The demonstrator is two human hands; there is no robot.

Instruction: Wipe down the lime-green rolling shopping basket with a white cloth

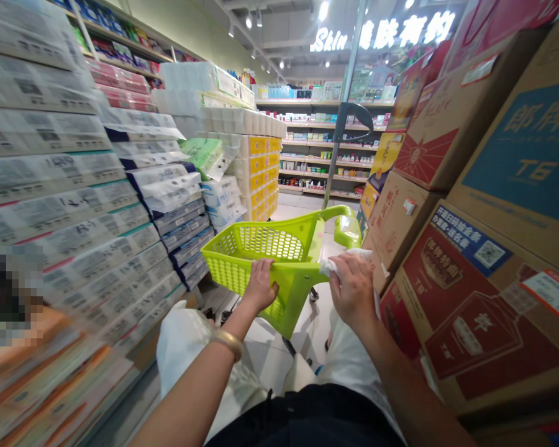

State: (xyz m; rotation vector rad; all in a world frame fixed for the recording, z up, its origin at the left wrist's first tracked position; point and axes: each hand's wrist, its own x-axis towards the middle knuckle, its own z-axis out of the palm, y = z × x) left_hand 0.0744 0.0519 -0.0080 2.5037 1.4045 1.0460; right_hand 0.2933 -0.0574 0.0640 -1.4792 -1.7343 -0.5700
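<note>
A lime-green plastic shopping basket [242,256] on wheels stands in a shop aisle in front of me. My left hand [259,284] is closed over its near rim; a gold bangle [227,340] sits on that wrist. My right hand [354,287] is closed on a white cloth [328,266] and presses it against the basket's near right corner, below the green handle [347,225]. Inside, the basket looks empty.
Stacked packs of tissue and toilet paper [74,205] line the left side. Piles of red and brown cardboard cartons [470,217] crowd the right. A grey metal pole [342,118] rises behind the basket. Shelves of goods stand at the aisle's far end.
</note>
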